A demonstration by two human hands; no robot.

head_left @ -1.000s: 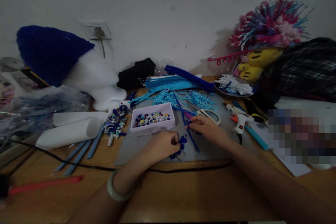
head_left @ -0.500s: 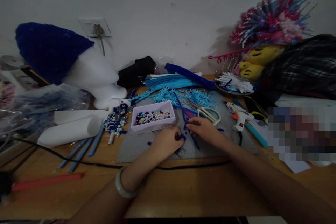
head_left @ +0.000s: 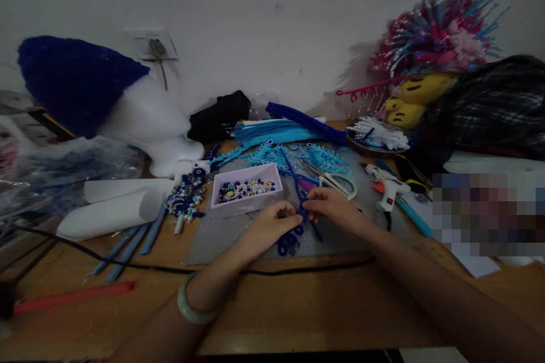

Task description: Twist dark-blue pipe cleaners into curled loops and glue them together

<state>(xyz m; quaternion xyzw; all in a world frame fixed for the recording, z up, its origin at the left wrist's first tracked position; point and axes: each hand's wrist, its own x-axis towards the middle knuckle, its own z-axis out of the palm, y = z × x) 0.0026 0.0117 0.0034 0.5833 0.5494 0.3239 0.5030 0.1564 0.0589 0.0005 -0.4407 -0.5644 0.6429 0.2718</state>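
Note:
Between my two hands, over the grey cutting mat (head_left: 213,241), is a dark blue pipe cleaner piece (head_left: 289,241) bent into loops. My left hand (head_left: 276,221) has its thumb and fingers closed in a pinch on it, and the loops hang below the thumb. My right hand (head_left: 326,207) pinches the same blue piece farther up, fingertips close to the left thumb. A straight blue pipe cleaner (head_left: 315,231) lies on the mat below the right fingers. Just left of the hands stands a pale box of beads (head_left: 247,204). White-handled scissors (head_left: 338,184) rest behind the right hand.
Light blue pipe cleaner sprigs (head_left: 272,154) lie behind the box. A glue gun (head_left: 389,190) sits to the right. A foam head (head_left: 149,119) with a blue covering stands at the left. One black cable (head_left: 179,268) crosses the table in front of the mat.
My left hand has moved slightly up and right, closer to my right hand. More of the looped blue piece now shows below it. The view has shifted slightly.

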